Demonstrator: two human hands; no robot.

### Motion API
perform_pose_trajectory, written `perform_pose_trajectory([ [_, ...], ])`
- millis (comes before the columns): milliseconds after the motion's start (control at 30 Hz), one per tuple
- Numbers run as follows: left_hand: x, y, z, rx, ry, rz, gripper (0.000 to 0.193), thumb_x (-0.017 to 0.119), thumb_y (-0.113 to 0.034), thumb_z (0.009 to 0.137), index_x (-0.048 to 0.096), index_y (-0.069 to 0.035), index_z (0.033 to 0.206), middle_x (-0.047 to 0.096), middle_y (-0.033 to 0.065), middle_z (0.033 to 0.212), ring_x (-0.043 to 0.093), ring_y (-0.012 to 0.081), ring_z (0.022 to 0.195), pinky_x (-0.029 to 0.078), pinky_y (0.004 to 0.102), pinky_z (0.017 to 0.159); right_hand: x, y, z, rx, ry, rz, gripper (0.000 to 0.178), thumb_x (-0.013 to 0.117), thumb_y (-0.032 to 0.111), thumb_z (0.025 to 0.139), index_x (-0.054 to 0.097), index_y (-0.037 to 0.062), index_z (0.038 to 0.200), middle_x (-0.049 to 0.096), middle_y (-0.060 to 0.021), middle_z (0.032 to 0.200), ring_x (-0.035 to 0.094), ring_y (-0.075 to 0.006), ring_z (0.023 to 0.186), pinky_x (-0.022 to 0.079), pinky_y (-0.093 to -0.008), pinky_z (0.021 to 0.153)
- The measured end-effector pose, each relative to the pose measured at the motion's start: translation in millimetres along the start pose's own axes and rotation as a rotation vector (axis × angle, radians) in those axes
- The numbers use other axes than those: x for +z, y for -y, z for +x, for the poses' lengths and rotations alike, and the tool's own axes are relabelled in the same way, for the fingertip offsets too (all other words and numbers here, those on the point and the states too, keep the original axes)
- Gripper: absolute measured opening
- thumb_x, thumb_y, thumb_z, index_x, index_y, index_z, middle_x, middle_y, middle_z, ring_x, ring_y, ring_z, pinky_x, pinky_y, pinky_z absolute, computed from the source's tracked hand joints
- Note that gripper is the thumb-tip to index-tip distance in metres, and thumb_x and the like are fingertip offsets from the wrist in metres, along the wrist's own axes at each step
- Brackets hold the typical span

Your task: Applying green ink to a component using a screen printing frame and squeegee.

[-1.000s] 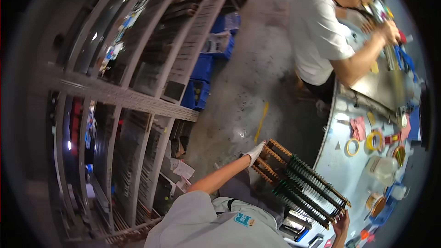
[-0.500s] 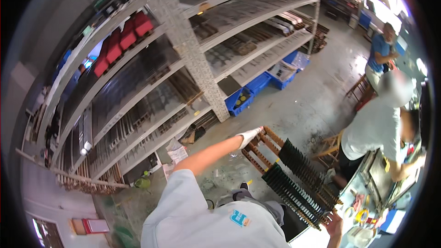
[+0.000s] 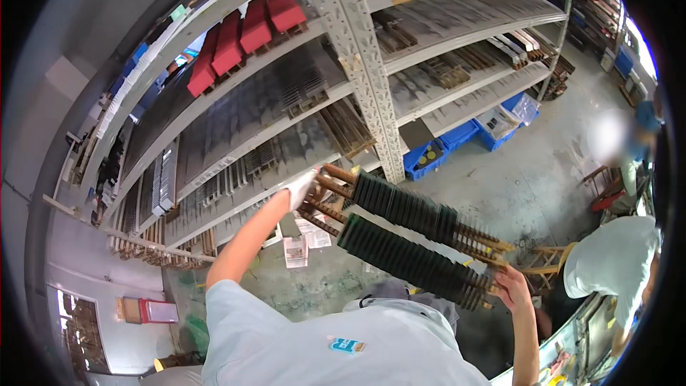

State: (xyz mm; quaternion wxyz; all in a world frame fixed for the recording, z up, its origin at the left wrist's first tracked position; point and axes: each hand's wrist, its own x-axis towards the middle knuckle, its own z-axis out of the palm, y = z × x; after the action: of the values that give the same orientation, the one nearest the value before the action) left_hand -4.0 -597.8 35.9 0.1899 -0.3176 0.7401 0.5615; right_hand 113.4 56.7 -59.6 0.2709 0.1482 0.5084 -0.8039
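Observation:
Two side-by-side rows of thin dark plates stand upright in a brown slotted rack [image 3: 325,200], which I carry across in front of my body. The near row of plates [image 3: 400,254] and the far row of plates [image 3: 404,204] leave bare slotted bars at the left end. My left hand [image 3: 300,189], in a white glove, is closed round that end. At the other end, my bare right hand [image 3: 511,287] grips the rack from the right side; its fingertips are partly hidden behind the rack. The rack slopes down toward the right.
Ahead stands a tall metal shelf unit [image 3: 357,64] bearing long racks and several red boxes [image 3: 246,25]. Blue bins [image 3: 429,161] sit under its right part. At the right are a wooden stool [image 3: 547,261], a co-worker in a pale shirt [image 3: 607,261] and a cluttered workbench [image 3: 589,322].
My view and body have turned right. The rack has swung from a steep slant at my right to nearly level across my front. My right hand now grips its end.

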Motion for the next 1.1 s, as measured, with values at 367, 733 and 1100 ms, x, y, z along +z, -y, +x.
perform_pose_trajectory([
  [367,-289.4,-86.0,31.0,0.084,-0.241,0.268,0.09,0.045,-0.071,0.097,0.025,-0.013,0.162,0.014,0.0113,0.17,0.011,0.0293,0.156,0.012,0.0431,0.124,291.6,-5.4,104.3,0.039,0.167,-0.023,0.03,0.055,-0.008,0.094,0.06,0.0032,0.121,0.057,0.0007,0.097,0.059,-0.0066,0.087,0.056,-0.0188,0.06],
  [733,-435.7,-155.9,225.9,0.208,-0.022,-0.596,0.076,0.023,-0.063,0.103,0.014,-0.015,0.162,0.016,0.0087,0.168,0.017,0.0269,0.154,0.016,0.0432,0.124,528.9,-111.6,160.9,-0.026,-0.1,0.188,0.033,0.058,-0.005,0.096,0.058,0.0071,0.127,0.055,0.0012,0.101,0.059,-0.0087,0.094,0.059,-0.0253,0.072],
  [1100,-502.2,-82.6,165.4,0.618,-0.537,-0.26,0.054,0.044,-0.034,0.105,0.042,0.001,0.146,0.043,0.0158,0.151,0.041,0.027,0.138,0.031,0.0378,0.116,659.4,-135.1,211.5,-0.053,-0.129,0.36,0.03,0.055,-0.005,0.097,0.055,0.0105,0.122,0.055,0.0009,0.102,0.057,-0.0107,0.095,0.057,-0.0323,0.078],
])
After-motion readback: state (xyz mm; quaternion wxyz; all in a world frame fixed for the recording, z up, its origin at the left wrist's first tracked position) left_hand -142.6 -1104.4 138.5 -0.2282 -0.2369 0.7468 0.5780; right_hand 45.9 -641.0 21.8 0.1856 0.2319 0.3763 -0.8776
